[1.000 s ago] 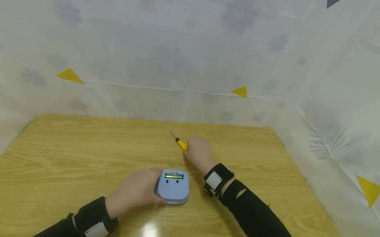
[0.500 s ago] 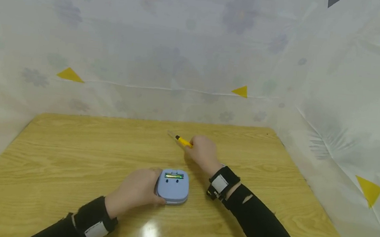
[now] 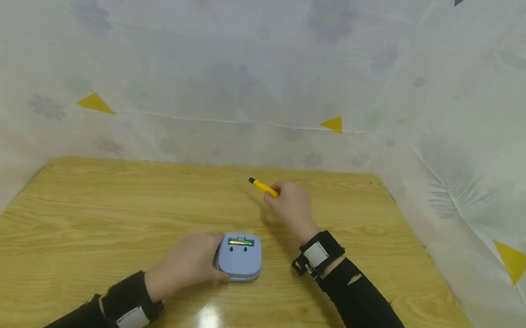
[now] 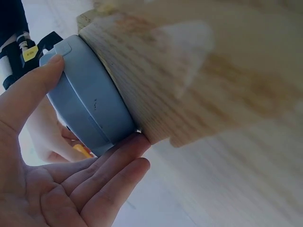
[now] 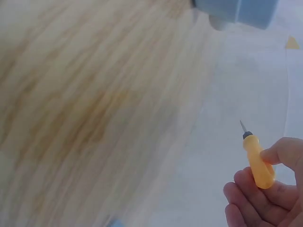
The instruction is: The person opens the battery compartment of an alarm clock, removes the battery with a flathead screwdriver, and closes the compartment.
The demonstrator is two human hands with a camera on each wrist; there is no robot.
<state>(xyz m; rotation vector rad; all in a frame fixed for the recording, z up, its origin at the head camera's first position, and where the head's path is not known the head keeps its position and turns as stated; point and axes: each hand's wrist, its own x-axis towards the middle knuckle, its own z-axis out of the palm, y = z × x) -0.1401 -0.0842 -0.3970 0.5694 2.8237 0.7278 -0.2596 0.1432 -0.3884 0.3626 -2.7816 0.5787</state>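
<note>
A light-blue, rounded-square device (image 3: 239, 263) lies on the wooden table with a green-and-gold battery (image 3: 241, 242) in its slot and two dark dots below it. My left hand (image 3: 191, 260) grips it from the left side. In the left wrist view, the thumb is on one edge of the device (image 4: 92, 97) and fingers are at the opposite edge. Farther back and to the right, my right hand (image 3: 293, 205) pinches a screwdriver by its yellow handle (image 3: 264, 187). Its thin shaft points away to the left, raised over the table. The right wrist view shows the screwdriver (image 5: 258, 163) between thumb and fingers.
The wooden table (image 3: 111, 207) reaches back to a pale flowered sheet (image 3: 234, 66), which also hangs along the right side. Yellow triangles (image 3: 333, 124) mark the sheet. A small blurred blue patch (image 5: 114, 222) shows at the bottom of the right wrist view.
My right hand has lifted the screwdriver and drawn it to the right, its shaft now lying flatter in view. The left hand and the blue device have stayed in place.
</note>
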